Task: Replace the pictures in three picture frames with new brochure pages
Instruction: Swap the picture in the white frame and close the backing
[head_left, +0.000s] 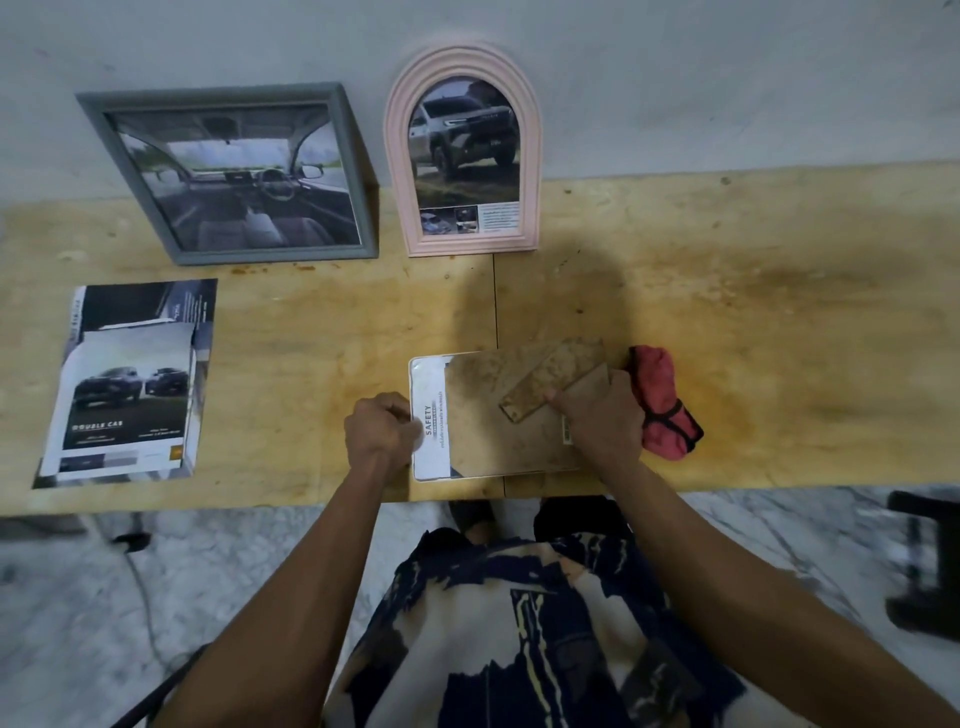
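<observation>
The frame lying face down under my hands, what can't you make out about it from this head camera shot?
Head view only:
- Front of the white frame: turned down against the table.
- SAFETY page: mostly covered by the backing board; small print unreadable.
- Frame's right edge: hidden by the right hand.
- What the left hand pinches: concealed by its curled fingers.
- Red cloth: partly behind the right hand.

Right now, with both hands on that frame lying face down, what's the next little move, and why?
Probably slide the backing board left until it sits square in the white frame. It lies off to the right, leaving a strip of the "SAFETY" page uncovered. The left hand grips the frame's left edge, and the right hand holds the board by its stand flap, so both seem placed for that nudge.
</observation>
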